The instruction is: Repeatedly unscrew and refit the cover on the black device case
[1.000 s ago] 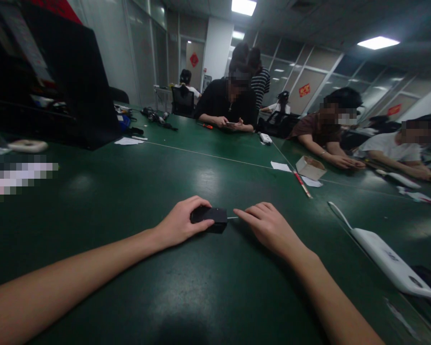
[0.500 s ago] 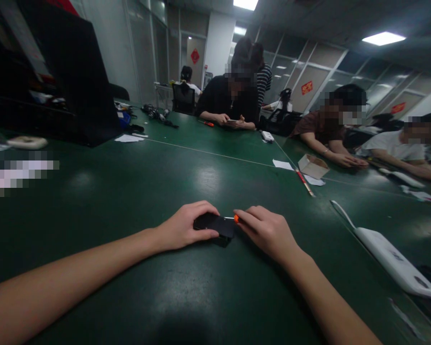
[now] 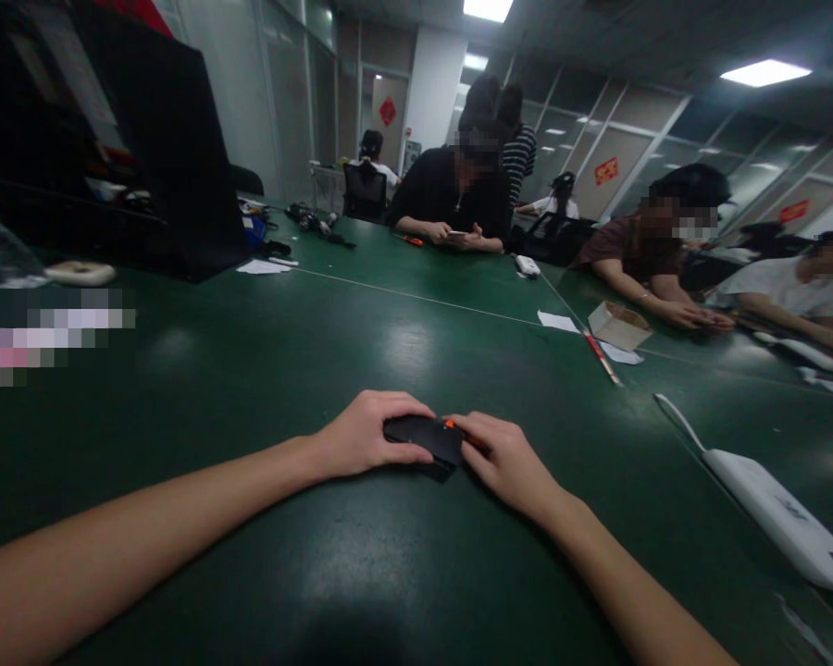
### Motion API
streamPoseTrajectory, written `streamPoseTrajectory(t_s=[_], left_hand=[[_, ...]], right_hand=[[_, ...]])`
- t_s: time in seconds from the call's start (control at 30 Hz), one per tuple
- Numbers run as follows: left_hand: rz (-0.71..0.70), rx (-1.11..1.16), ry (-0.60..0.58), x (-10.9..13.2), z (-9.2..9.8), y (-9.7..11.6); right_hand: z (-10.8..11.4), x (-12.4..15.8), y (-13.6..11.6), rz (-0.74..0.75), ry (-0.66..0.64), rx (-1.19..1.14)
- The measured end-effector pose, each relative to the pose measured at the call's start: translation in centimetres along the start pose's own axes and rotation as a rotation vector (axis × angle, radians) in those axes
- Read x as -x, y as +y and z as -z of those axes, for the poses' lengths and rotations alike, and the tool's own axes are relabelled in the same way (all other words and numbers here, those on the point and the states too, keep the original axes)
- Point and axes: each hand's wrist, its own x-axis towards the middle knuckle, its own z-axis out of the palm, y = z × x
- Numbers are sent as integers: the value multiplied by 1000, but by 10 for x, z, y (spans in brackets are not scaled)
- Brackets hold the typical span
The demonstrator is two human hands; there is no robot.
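Observation:
Near the middle of the green table, my left hand grips a small, flat black case, thumb along its near side and fingers along the far side. A dark lower part shows under its right end; its exact kind I cannot make out. My right hand is closed around a screwdriver with an orange-and-black handle. Its orange end meets the case's right far edge, and the metal shaft is hidden. The right fingertips are beside or touching the case's right end.
A white power strip lies at the right. Farther off are an open cardboard box, a red stick-like thing, papers and another orange screwdriver. A large black panel stands at the left. Several people sit across the table.
My right hand has moved in against the case, and the screwdriver's metal shaft, visible before, is now hidden. The left hand keeps its grip. The whole view has shifted slightly.

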Motion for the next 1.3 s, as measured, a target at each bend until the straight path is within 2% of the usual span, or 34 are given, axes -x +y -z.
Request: streamPoseTrajectory(t_s=[0.07, 0.17, 0.33, 0.43, 0.53, 0.77, 0.93, 1.13, 1.3], left_hand=[[5, 17, 26, 0, 0, 1], [108, 152, 157, -1, 0, -3], [340, 676, 447, -9, 0, -21], [436, 950, 531, -13, 2, -27], [469, 1063, 536, -14, 5, -26], [428, 1078, 553, -13, 7, -27], [441, 1122, 578, -14, 6, -27], [474, 1179, 579, -13, 7, -27], [450, 1203, 547, -12, 7, -26]], right_hand=[[1, 0, 2, -21, -11, 23], [6, 2, 9, -64, -1, 117], [13, 6, 24, -186, 71, 280], [13, 5, 26, -221, 79, 317], [11, 4, 24, -218, 89, 305], [-2, 1, 23, -158, 172, 263], [-10, -4, 14, -88, 245, 362], [-9, -5, 6, 40, 257, 419], [-6, 1, 6, 62, 361, 320]])
